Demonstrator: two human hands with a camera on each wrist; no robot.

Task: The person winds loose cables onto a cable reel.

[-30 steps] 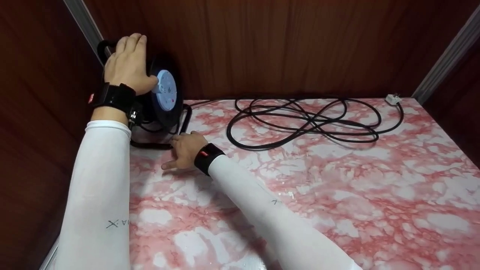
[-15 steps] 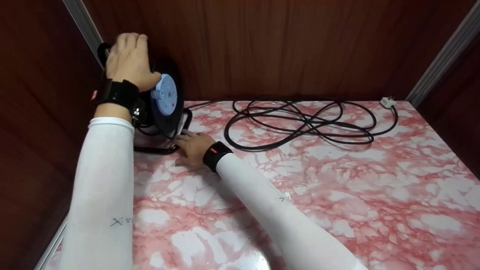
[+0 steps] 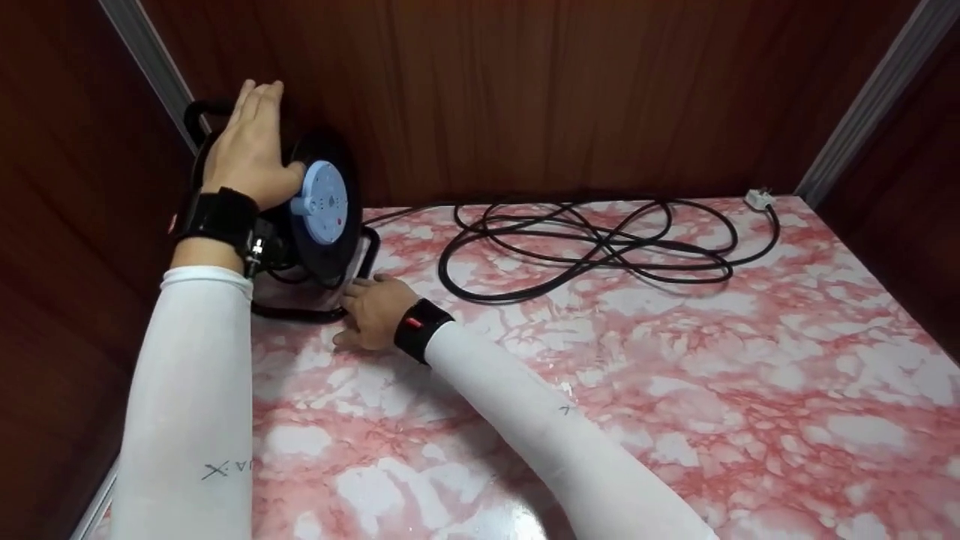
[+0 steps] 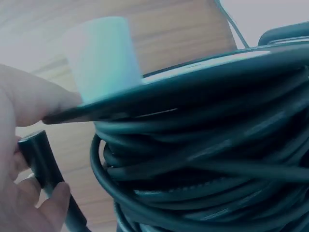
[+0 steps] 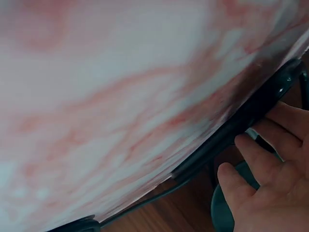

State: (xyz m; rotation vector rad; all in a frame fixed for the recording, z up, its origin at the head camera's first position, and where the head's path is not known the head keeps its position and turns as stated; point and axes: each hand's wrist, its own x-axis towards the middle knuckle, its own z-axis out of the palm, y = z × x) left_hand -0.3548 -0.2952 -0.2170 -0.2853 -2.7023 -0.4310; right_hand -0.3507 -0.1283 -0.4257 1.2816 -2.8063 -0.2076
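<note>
A black cable reel [image 3: 351, 180] with a pale blue socket face stands at the far left. My left hand [image 3: 247, 157] lies over its near side. In the left wrist view, the thumb [image 4: 43, 96] rests on the rim of the reel's disc, with several turns of black cable [image 4: 203, 169] wound beneath. Some of that hand's fingers [image 4: 58, 200] bend round a black tubular handle [image 4: 48, 169]. Low at the reel's foot, my right hand [image 3: 379, 307] presses the black tubular frame [image 3: 300, 311] with spread, nearly straight fingers [image 5: 260, 159].
Loose black cable [image 3: 517, 291] runs from the reel in wide crossing loops along the back of the marbled red-and-white table [image 3: 720, 397]. It ends in a white plug [image 3: 760, 199] at the back right. Dark wood-look panels [image 3: 555, 97] enclose the back and sides.
The left hand's fingers, bent over half a second ago, look straighter now in the head view. The right hand stays at the frame. The whole view has shifted slightly.
</note>
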